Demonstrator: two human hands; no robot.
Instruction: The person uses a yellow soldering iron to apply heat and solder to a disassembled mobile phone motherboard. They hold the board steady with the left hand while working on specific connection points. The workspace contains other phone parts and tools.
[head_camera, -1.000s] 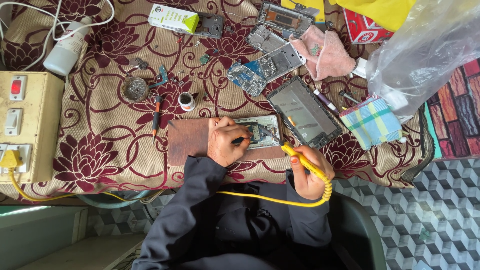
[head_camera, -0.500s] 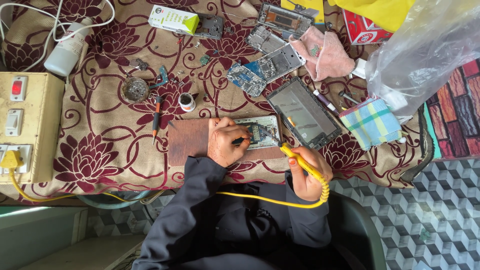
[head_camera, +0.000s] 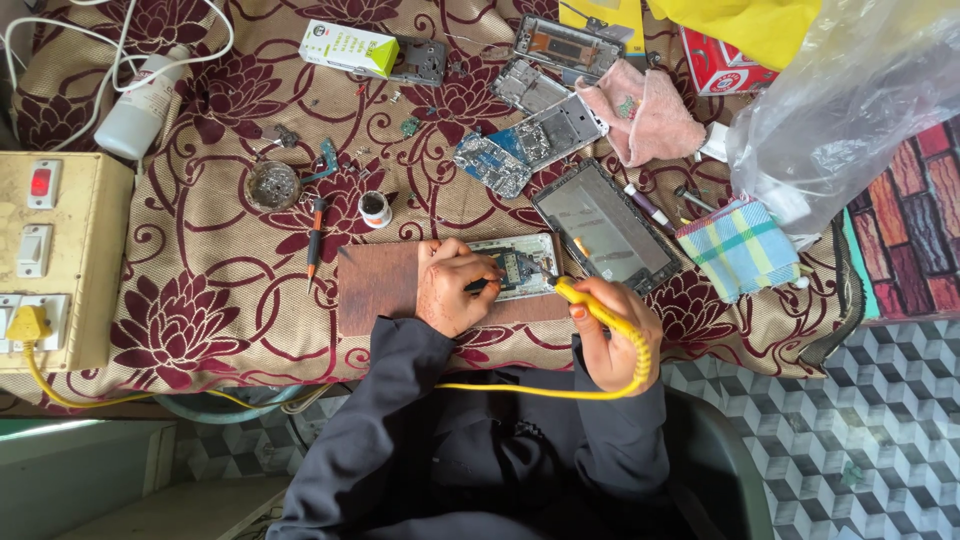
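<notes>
- Left of the wooden board the table lies bare as far as the switch box; a hand could pass there.
- Above the board, an orange-handled screwdriver, a small white pot and a round tin stand close together (narrow gaps only).
- To the right, the phone frame, checked cloth and plastic bag crowd the way.
- The yellow cord loops along the near edge.
</notes>
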